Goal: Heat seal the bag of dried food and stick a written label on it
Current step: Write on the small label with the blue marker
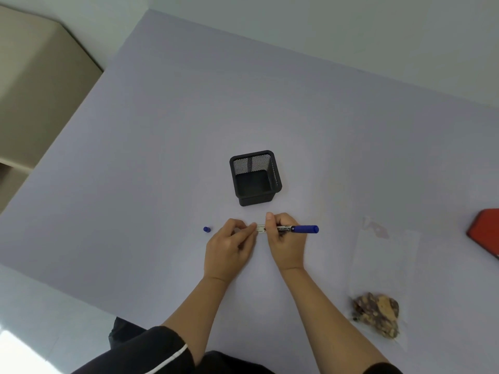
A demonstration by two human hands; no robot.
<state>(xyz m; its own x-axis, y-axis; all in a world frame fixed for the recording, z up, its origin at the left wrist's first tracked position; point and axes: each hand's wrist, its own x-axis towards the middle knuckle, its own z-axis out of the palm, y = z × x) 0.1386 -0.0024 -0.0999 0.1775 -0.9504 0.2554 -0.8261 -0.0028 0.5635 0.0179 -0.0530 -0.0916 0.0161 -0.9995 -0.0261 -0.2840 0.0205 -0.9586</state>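
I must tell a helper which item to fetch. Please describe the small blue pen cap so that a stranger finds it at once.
Start at the black mesh pen holder in the middle of the pale table. Come toward the person's left hand; the pen cap lies alone on the table just left of that hand's fingertips. It is tiny and blue, apart from the marker in the right hand.

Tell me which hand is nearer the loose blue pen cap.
Left. The left hand lies just right of the blue cap, apart from it; the right hand, holding the marker, is farther right.
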